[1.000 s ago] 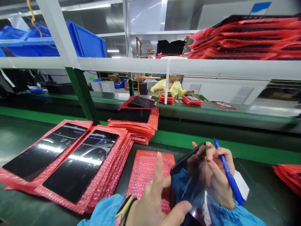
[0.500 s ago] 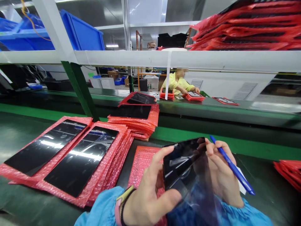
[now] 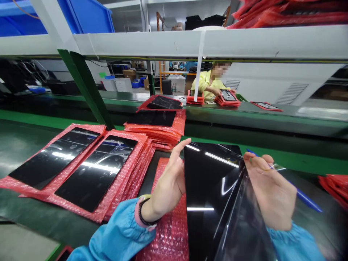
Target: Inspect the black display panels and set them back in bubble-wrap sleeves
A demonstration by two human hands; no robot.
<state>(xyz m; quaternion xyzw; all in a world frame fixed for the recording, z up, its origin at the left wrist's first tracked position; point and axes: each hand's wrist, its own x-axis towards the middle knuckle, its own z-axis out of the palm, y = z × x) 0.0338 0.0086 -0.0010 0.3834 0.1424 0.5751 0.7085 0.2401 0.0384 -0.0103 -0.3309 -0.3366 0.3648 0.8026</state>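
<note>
A black glass panel [image 3: 209,188] stands tilted up in front of me, with clear film [image 3: 244,224] partly lifted along its right side. My left hand [image 3: 168,185] holds the panel by its left edge, the index finger at the top left corner. At the top right, my right hand [image 3: 272,188] pinches the film's edge and also keeps a blue pen [image 3: 306,199] that passes behind the fingers. Beneath the panel lies red bubble wrap [image 3: 171,232]. Two more black panels [image 3: 57,157] [image 3: 98,172] rest on red bubble-wrap stacks to the left.
Behind is another bubble-wrap stack [image 3: 165,134] with black panels on top. A green post [image 3: 84,88] and a white shelf beam [image 3: 152,43] cross the view. Red packs [image 3: 335,186] lie at the right edge. A person in yellow [image 3: 206,81] handles red-wrapped parts across the line.
The panel has turned to face me more fully and its film is peeled further. My right hand and the pen have shifted right; my left hand has moved up the left edge. The view has tilted down.
</note>
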